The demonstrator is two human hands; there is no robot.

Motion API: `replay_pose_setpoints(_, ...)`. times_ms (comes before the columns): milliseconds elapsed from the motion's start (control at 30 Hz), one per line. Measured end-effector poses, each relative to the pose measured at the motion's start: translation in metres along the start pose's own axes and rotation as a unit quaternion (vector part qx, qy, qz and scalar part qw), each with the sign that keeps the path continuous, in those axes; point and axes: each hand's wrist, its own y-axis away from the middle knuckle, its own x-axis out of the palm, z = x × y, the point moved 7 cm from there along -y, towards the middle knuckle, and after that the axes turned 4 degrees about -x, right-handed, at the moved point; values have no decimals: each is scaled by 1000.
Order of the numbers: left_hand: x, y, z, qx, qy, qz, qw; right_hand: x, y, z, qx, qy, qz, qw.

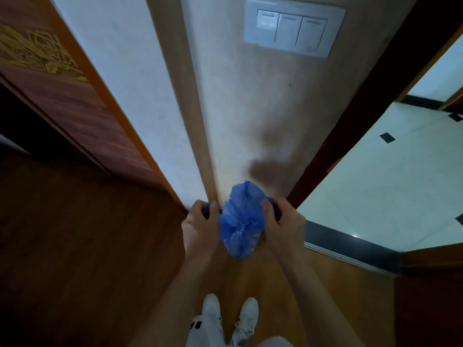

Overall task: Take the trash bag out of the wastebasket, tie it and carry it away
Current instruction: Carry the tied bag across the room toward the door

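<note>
A blue plastic trash bag (pixel 241 221) hangs bunched up between my two hands, in front of me above the wooden floor. My left hand (pixel 200 221) is closed on a twisted end of the bag at its left side. At the bag's right side, my right hand (pixel 283 219) grips the other twisted end. The gathered neck of the bag sits between the two fists. No wastebasket is in view.
A beige wall (pixel 250 108) with a white three-key light switch (pixel 293 27) stands straight ahead. A dark wooden door (pixel 62 96) opens at the left. A doorway at the right leads onto white floor tiles (pixel 388 176) past a dark threshold (pixel 350 249). My white shoes (pixel 230 314) show below.
</note>
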Motion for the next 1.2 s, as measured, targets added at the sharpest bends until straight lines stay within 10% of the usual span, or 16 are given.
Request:
replay_pose_setpoints(233, 6, -28, 4, 98, -29, -15, 995, 27, -19, -17, 17, 36, 19, 999)
replay_pose_setpoints(633, 76, -73, 123, 9, 22, 71, 997, 108, 10, -156, 167, -50, -17, 985)
replay_pose_setpoints(1200, 227, -173, 275, 23, -9, 93, 995, 248, -30, -338, 129, 5, -33, 991)
